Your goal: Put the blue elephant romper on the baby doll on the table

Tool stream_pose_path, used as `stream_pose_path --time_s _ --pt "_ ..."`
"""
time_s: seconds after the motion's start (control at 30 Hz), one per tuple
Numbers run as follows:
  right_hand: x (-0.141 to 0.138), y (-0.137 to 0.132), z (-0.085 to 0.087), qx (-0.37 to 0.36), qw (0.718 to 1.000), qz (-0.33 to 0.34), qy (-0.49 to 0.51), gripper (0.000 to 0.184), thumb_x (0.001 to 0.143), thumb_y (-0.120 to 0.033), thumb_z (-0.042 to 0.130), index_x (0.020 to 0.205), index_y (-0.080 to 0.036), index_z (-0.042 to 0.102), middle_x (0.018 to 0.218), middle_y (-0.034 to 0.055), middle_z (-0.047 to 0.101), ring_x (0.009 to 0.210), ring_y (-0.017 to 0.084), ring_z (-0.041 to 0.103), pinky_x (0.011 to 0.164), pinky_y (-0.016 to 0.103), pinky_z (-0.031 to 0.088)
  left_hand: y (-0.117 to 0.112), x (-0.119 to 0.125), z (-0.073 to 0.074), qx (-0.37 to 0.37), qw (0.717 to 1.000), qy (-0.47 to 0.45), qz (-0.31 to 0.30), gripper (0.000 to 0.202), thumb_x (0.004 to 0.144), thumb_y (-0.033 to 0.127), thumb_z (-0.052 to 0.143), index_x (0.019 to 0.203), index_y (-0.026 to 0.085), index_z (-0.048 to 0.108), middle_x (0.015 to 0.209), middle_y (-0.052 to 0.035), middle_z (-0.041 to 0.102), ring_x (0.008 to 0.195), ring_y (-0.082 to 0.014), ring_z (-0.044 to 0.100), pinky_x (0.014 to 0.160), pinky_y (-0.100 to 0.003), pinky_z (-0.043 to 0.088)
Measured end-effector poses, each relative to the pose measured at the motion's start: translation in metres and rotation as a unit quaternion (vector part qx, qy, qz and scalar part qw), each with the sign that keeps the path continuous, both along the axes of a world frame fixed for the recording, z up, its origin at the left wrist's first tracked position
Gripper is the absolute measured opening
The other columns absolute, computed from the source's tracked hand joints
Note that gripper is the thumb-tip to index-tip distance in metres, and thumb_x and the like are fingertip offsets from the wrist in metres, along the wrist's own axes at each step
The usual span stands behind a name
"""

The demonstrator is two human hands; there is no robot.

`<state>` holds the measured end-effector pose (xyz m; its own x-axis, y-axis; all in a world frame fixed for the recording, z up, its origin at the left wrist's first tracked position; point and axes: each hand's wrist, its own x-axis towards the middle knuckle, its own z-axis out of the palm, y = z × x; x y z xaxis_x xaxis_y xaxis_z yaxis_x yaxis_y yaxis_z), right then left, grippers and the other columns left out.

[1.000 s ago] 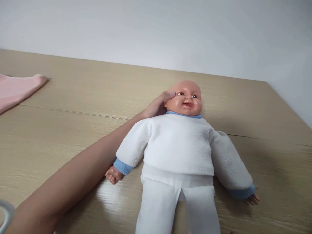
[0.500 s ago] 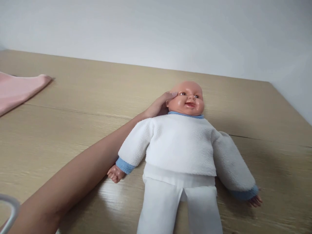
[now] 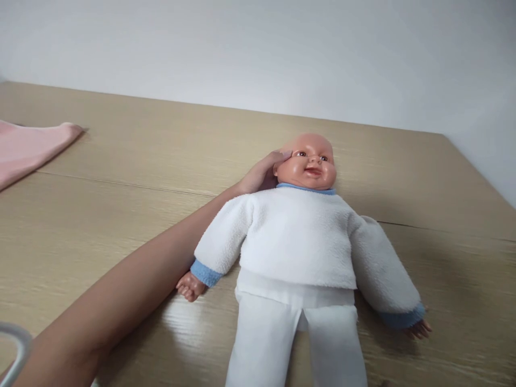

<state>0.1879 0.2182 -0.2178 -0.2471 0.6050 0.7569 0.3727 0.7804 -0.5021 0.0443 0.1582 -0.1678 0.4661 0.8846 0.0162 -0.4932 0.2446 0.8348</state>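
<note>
A baby doll lies on its back on the wooden table, head toward the wall. It wears a white fleece top with blue collar and cuffs, and its lower body is white. Reaching in from the lower left, my left hand cups the doll's head at its left side in the picture. The thumb rests near the doll's eye, while the other fingers are hidden behind the head. Both doll arms are spread out to the sides. I do not see my right hand.
Pink cloth lies on the table at the far left. A pale curved bar shows at the lower left corner. Behind the table's far edge stands a white wall.
My left hand stays at the doll's head, and the doll lies as before. The whole view has shifted very slightly.
</note>
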Motion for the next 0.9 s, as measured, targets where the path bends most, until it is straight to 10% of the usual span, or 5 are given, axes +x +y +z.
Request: stream_pose_path --time_s 0.23,0.7,0.9 --pt "0.000 0.004 -0.008 0.001 1.000 0.018 -0.003 0.014 0.095 -0.040 0.069 0.086 -0.041 0.080 0.107 0.0095 0.079 0.132 0.025 0.069 0.099 0.056 0.067 0.006 -0.001 -0.006 0.012 1.000 0.006 0.023 0.027 0.097 0.044 0.074 0.107 0.019 0.076 0.118 -0.0070 0.084 0.138 -0.0373 0.072 0.123 -0.050 0.055" --pt "0.015 0.015 0.005 0.076 0.983 0.014 -0.168 0.031 0.083 -0.029 0.071 0.107 -0.049 0.073 0.125 0.0072 0.078 0.139 0.019 0.063 0.113 0.051 0.064 -0.003 0.000 0.005 0.047 0.998 0.018 0.023 0.022 0.101 0.041 0.066 0.107 0.022 0.075 0.113 -0.0035 0.084 0.138 -0.0340 0.072 0.119 -0.046 0.056" --pt "0.009 -0.002 0.032 0.014 0.996 0.050 -0.073 0.033 0.090 -0.034 0.068 0.115 -0.054 0.072 0.115 0.0059 0.077 0.134 0.023 0.066 0.109 0.057 0.067 0.005 -0.001 -0.003 0.022 0.999 0.013 0.023 0.029 0.096 0.045 0.074 0.113 0.022 0.073 0.120 -0.0057 0.083 0.139 -0.0343 0.071 0.124 -0.048 0.054"
